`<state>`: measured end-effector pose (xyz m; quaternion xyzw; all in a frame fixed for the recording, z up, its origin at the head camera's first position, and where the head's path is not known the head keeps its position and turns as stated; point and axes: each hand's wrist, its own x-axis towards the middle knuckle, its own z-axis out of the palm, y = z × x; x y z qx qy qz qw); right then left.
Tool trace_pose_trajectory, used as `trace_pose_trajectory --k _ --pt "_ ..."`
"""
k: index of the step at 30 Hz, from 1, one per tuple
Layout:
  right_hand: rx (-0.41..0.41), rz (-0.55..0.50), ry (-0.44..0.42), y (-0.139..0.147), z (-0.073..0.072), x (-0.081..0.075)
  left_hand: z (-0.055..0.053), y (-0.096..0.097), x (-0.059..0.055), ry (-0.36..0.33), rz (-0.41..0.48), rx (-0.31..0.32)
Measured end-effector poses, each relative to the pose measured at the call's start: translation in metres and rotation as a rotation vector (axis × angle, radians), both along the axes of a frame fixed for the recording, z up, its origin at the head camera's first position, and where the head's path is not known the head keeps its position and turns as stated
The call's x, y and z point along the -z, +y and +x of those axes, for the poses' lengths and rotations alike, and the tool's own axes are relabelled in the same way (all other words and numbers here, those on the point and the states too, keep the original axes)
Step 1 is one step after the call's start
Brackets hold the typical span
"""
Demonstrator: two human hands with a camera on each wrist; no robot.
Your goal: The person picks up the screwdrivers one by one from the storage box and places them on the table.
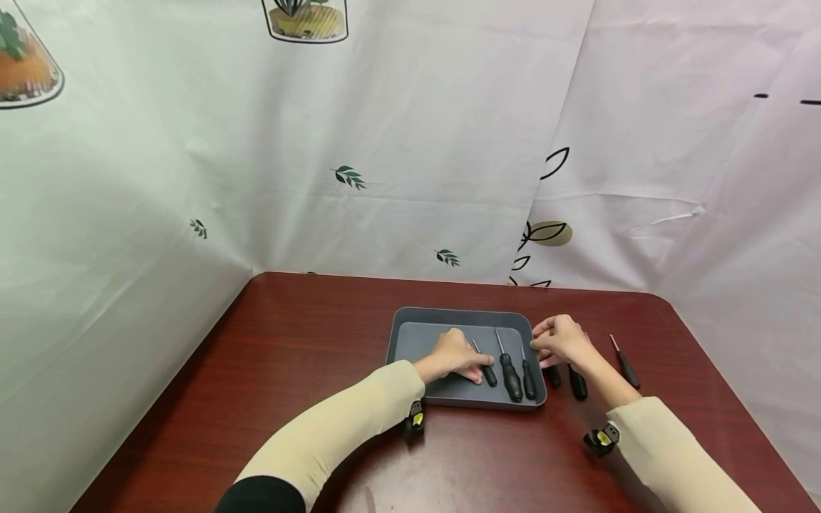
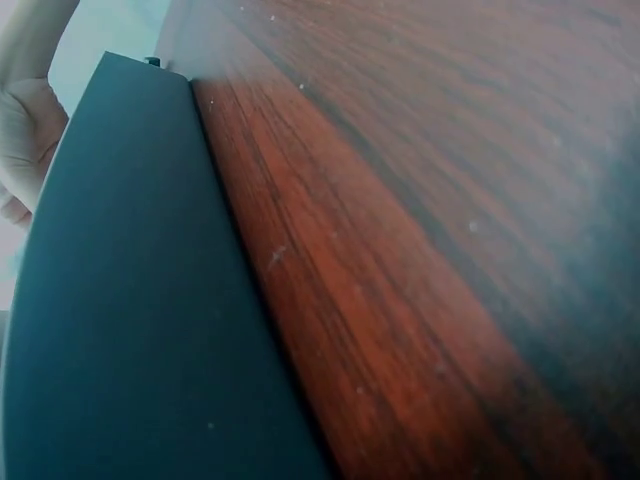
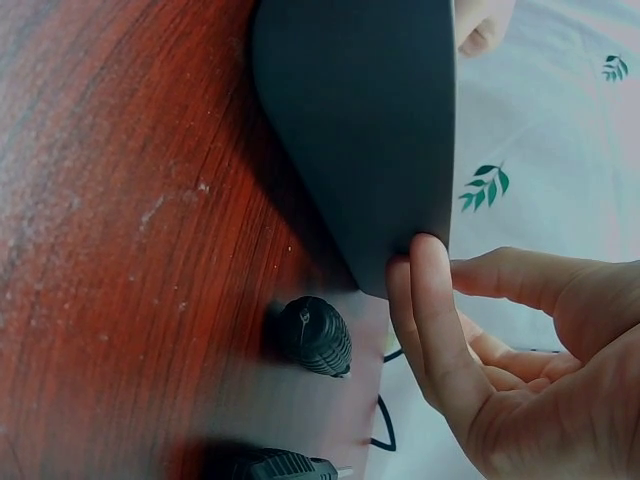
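A grey rectangular tray (image 1: 410,311) lies on the table. Inside it my left hand (image 1: 452,353) pinches a small black-handled screwdriver (image 1: 490,376) between thumb and finger, its shaft pointing away from me. To the right of that lie a larger screwdriver (image 1: 510,377) and a slim screwdriver (image 1: 529,381), side by side. My right hand (image 1: 559,339) grips the tray's right rim; in the right wrist view its fingers (image 3: 432,290) press the outer wall. The tray's wall (image 2: 150,280) fills much of the left wrist view, where the left hand's hold cannot be seen.
Right of the tray, a screwdriver handle (image 1: 553,376) and another black handle (image 1: 578,383) show partly under my right arm. One more screwdriver (image 1: 625,365) lies farther right. The reddish-brown table (image 1: 308,342) backs onto white printed cloth (image 1: 398,142).
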<state>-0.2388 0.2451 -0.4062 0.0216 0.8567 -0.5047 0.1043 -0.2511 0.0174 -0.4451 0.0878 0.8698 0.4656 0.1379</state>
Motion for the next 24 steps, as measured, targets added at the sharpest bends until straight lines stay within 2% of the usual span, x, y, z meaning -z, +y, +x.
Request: trace_pose_trajectory --k 5,12,24 --pt "-0.003 0.003 0.002 0.0003 -0.0006 0.0011 -0.0002 0.0003 -0.0007 0.015 -0.028 0.008" --pt "0.004 0.006 -0.005 0.0009 -0.001 0.0029 -0.0014 0.0002 -0.0025 0.082 -0.11 0.031" --pt "0.002 0.009 -0.002 0.0014 -0.0008 0.0028 -0.0018 0.0032 -0.0039 0.084 -0.163 0.034"
